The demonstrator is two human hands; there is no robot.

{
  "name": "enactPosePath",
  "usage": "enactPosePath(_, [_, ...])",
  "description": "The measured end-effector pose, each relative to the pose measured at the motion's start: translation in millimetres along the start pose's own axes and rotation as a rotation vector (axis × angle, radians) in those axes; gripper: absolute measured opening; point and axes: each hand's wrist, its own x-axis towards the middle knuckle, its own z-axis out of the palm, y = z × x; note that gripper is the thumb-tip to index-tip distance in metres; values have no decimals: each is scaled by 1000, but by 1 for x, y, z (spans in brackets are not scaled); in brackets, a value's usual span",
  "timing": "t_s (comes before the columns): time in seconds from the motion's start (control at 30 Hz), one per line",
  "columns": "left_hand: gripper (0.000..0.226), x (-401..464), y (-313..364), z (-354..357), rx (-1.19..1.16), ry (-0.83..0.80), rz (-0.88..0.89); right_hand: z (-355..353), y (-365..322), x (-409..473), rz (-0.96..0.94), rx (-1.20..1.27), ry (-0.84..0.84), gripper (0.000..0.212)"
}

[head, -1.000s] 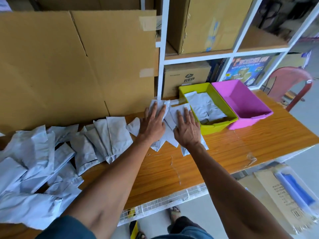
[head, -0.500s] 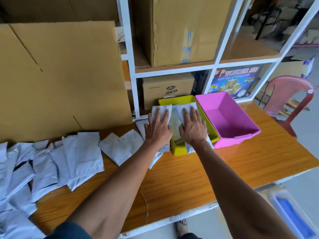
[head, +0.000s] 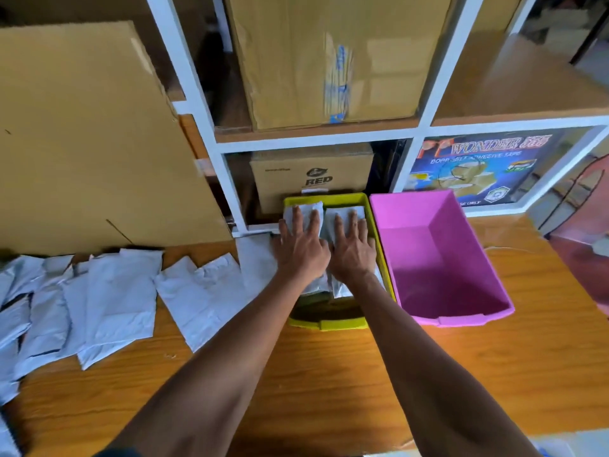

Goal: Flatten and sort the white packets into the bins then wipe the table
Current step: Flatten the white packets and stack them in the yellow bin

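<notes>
Packets (head: pixel 342 214) lie under both hands' flat, spread fingers (head: pixel 298 219) in yellow bin (head: pixel 329 324) before "RED" carton (head: pixel 313 179).

My hands fill the yellow bin (head: pixel 329 324), packets under them. The pink bin (head: pixel 461 319) touching its right wall is open from above. Left, loose white packets (head: pixel 118 301) cover the table (head: pixel 329 374) (its near strip lies bare). Behind, the shelf frame (head: pixel 227 192) and cardboard sheet (head: pixel 92 143) block reach.

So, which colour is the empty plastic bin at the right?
Pink: the empty plastic bin shows best in the head view.
</notes>
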Motion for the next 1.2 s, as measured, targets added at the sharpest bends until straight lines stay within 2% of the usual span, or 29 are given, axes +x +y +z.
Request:
enactPosePath(0.33, [72, 25, 15, 12, 60, -11, -44, 39, 22, 37, -113, 41, -56, 74])
enactPosePath(0.5, [70, 30, 27, 25, 88, 6, -32, 31, 33, 45, -157, 154, 2, 67])
enactPosePath(0.6, [72, 33, 27, 37, 86, -27, 7, 39, 41, 41, -203, 126, 32, 70])
enactPosePath(0.67, [77, 33, 17, 49, 55, -85, 66, 43, 43, 36, -238, 81, -13, 68])
enactPosePath(0.73, [79, 32, 6, 60, 32, -88, 122, 43, 42, 33, -244, 58, -59, 67])
enactPosePath(0.83, [79, 33, -3, 73, -18, -4, 159, 43, 39, 32, -237, 124, 16, 64])
enactPosePath(0.9, [81, 37, -6, 83, -45, -13, 135, 48, 36, 31, -225, 203, 60, 62])
enactPosePath(1.0, [79, 42, -7, 89, -86, -70, 102, 56, 37, 31, -219, 206, 7, 63])
enactPosePath(1.1, [72, 49, -6, 85, -106, -61, 143, 62, 38, 35, -192, 160, -28, 63])
enactPosePath(1.2, [71, 54, -8, 80, -111, -40, 162, 61, 33, 37, -180, 160, 48, 61])
